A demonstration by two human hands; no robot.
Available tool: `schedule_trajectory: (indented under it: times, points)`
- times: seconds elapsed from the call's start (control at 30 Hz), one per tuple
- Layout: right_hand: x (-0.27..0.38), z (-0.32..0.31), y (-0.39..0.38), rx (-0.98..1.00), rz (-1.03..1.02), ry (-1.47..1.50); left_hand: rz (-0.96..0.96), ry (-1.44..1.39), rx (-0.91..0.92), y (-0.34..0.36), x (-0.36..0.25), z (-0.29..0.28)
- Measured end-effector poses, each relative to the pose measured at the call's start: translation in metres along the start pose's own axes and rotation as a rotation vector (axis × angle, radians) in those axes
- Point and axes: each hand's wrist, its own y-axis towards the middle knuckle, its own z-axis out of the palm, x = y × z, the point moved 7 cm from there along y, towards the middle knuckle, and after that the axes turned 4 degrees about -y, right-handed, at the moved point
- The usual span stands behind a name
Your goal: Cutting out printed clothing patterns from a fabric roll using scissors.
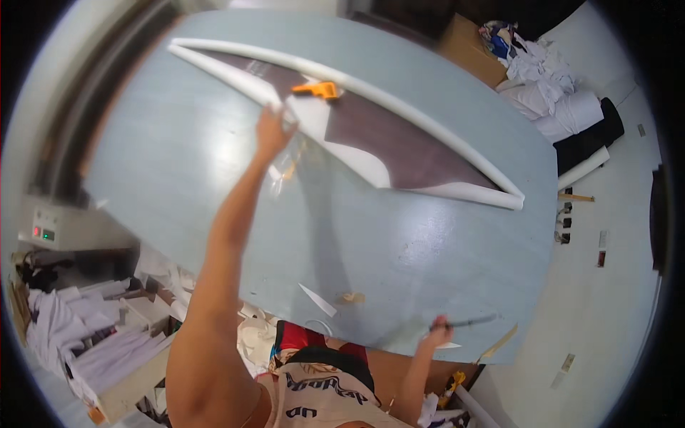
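My left hand (275,128) reaches out over the pale blue table (442,257), fingers apart, at the near edge of a long sheet with curled white edges (357,164) and a dark grey-brown middle (399,143). Whether it touches the sheet I cannot tell. An orange-and-black tool (317,90) lies on that sheet, just beyond my fingers. My right hand (437,333) is closed on a long, dark, blurred tool (474,321) near the table's front right. A thin white scrap (317,299) lies between my hands at the near side.
White cloth (71,321) is piled below left, beside a machine with a button panel (44,227). Fabric rolls (581,114), a black bundle (585,150) and a cardboard piece (474,50) sit past the right corner. Small tape bits (349,298) are on the table.
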Motion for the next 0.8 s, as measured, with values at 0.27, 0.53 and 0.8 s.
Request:
schedule_trajectory:
  times: [0.27,0.53,0.8]
  points:
    - [0.025,0.351,-0.073,-0.316,-0.090,-0.141,-0.782,-0.390,0.029,0.030,0.066,0.130]
    - [0.003,0.439,-0.092,-0.315,-0.082,-0.219,-0.788,-0.496,-0.047,0.014,0.223,0.122]
    - [0.002,0.257,-0.045,-0.179,-0.047,0.084,-1.174,-1.064,0.185,-0.183,0.129,0.054]
